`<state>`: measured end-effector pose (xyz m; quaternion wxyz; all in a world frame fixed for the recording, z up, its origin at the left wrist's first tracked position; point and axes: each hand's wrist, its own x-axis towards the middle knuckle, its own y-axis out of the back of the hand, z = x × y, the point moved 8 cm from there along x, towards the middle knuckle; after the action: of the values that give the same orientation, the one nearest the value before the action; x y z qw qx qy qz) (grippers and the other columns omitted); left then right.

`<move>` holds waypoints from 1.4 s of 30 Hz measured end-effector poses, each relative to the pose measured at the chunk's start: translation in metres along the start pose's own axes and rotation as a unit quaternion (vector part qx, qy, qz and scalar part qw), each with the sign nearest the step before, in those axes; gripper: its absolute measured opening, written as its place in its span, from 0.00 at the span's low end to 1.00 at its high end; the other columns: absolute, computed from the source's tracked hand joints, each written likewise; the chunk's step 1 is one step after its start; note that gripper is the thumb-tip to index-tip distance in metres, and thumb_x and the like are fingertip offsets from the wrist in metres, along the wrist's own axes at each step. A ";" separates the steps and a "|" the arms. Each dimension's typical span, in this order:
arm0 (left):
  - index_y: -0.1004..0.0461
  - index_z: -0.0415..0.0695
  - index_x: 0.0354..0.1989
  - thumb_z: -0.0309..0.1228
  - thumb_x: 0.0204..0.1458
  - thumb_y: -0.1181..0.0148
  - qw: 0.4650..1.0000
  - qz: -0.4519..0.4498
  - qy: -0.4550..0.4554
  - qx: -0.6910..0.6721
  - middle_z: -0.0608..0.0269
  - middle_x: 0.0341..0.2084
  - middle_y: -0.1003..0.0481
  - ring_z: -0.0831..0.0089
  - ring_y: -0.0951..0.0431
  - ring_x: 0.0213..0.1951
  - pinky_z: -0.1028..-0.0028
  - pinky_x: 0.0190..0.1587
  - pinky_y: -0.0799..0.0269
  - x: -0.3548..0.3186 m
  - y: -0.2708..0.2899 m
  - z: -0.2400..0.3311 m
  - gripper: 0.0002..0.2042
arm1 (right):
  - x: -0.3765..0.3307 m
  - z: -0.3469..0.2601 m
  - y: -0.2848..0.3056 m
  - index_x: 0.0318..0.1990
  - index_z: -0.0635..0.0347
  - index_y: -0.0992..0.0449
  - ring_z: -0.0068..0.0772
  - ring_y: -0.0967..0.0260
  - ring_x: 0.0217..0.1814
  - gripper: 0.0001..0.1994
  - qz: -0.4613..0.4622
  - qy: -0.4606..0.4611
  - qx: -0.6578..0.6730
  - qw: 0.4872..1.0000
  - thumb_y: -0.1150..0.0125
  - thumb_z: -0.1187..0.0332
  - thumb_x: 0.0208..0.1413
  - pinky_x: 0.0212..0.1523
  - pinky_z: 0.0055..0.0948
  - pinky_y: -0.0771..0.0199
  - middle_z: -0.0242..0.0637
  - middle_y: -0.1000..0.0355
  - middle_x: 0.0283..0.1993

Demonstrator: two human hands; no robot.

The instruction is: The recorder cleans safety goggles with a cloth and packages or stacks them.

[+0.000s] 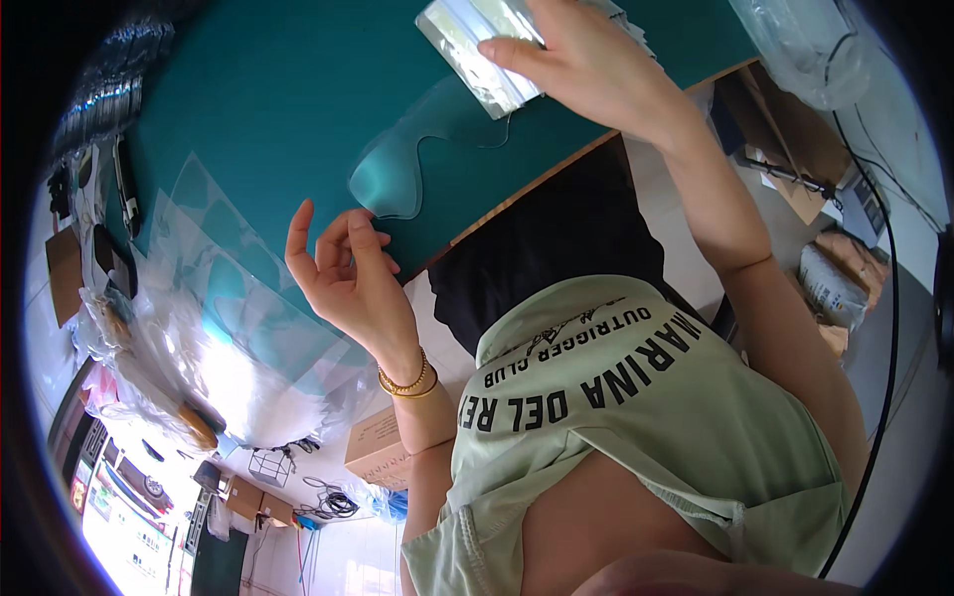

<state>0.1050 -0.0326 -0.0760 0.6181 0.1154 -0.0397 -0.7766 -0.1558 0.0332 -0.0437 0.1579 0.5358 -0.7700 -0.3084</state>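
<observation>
My left hand (350, 273) is at the near edge of the green table. Its thumb and a fingertip close on the lower left tip of a clear curved goggle lens (386, 179), while another finger stands raised. A nose-shaped notch is cut in the lens's near edge. My right hand (576, 65) grips a flat, shiny silvery packet (477, 45), thumb on top and the other fingers largely hidden. The packet is above the lens's right end and partly hides it.
Clear plastic sheets (238, 298) spread over the table's left side. A dark-handled tool (126, 189) lies at the left edge, near a stack of glossy film packs (104, 94). Plastic wrap (805, 50) sits at the upper right. A cardboard box (381, 447) stands on the floor, and a black cable (894, 298) hangs at right.
</observation>
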 end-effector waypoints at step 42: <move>0.35 0.36 0.58 0.19 0.53 0.35 1.000 -0.006 -0.007 -0.018 0.59 0.32 0.21 0.83 0.25 0.30 0.87 0.29 0.31 0.002 -0.012 0.011 0.25 | 0.009 -0.047 -0.062 0.39 0.69 0.40 0.58 0.26 0.25 0.16 -0.019 0.049 -0.069 0.996 0.40 0.67 0.58 0.26 0.46 0.28 0.55 0.28 0.22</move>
<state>0.0908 -0.0323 -0.0684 0.6154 0.0993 -0.0296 -0.7814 -0.0867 -0.0044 -0.0489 0.2259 0.5523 -0.7283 -0.3368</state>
